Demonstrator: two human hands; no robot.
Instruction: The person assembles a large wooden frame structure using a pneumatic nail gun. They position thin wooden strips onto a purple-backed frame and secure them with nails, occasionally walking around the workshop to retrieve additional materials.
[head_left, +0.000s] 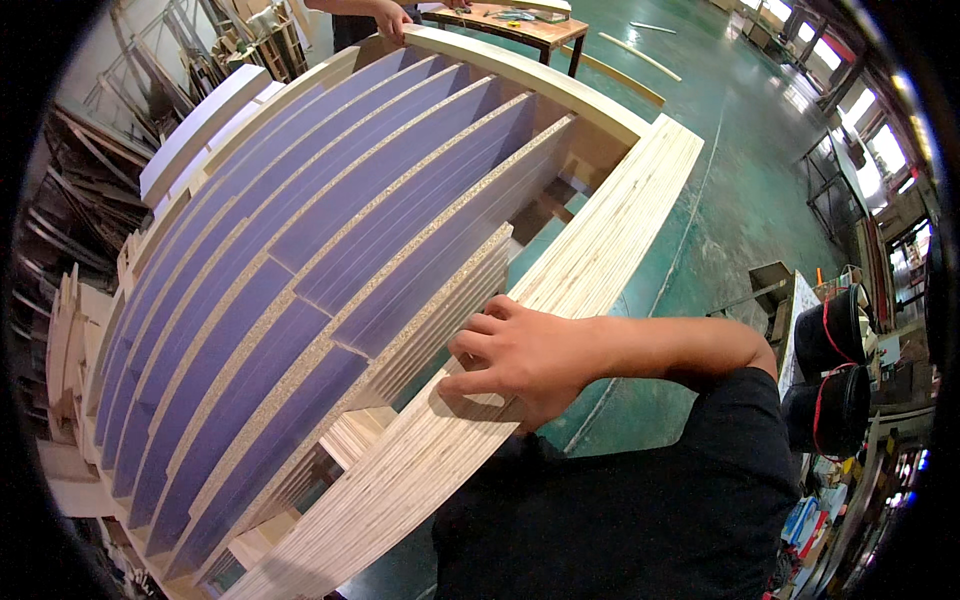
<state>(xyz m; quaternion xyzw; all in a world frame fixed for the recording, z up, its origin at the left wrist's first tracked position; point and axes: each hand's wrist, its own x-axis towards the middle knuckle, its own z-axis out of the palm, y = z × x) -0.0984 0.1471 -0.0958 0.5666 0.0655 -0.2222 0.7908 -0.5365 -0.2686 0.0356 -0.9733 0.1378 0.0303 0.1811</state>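
Observation:
My right hand (515, 365) reaches in from the right and lies over a long laminated plywood beam (600, 240). Its fingers are bent and grip the beam's top, with the tips at the inner edge; the thumb is hidden. The beam forms the near right side of a large curved wooden frame (520, 68). Inside the frame stand rows of curved chipboard ribs (400, 245) with purple-grey faces. Small wood blocks (357, 434) sit between the ribs and the beam. No part of my left hand shows.
Another person's hand (392, 20) rests on the frame's far corner. Behind it is a wooden worktable (500, 22) with tools. Wood strips (640, 55) lie on the green floor (740, 190). Black round containers (828, 410) stand at the right, and stacked timber (90, 150) at the left.

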